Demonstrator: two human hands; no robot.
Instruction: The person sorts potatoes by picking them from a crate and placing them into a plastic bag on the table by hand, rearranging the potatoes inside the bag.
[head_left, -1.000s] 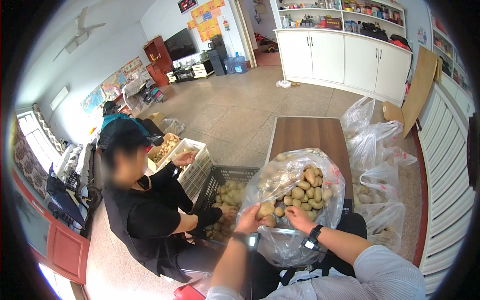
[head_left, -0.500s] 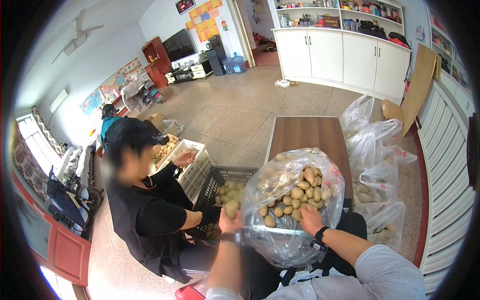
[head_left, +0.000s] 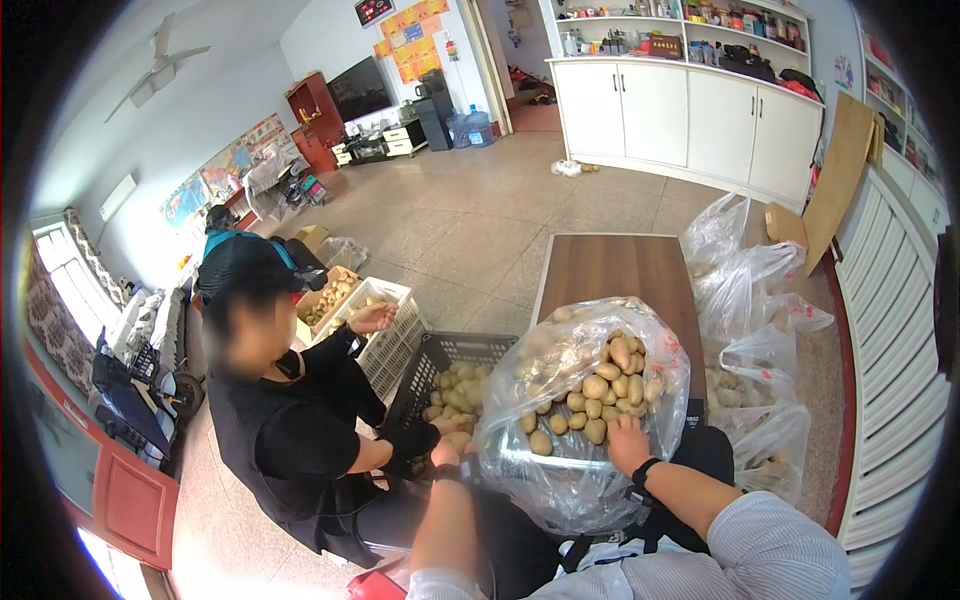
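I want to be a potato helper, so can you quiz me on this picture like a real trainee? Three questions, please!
1. True or false: the dark plastic crate holds potatoes.

2. Which hand does the camera wearer have at the clear plastic bag?
A) left
B) right
C) neither

3. Fill in: the cabinet doors at the back are ____.

Key: 1. True. 2. B, the right hand. 3. White.
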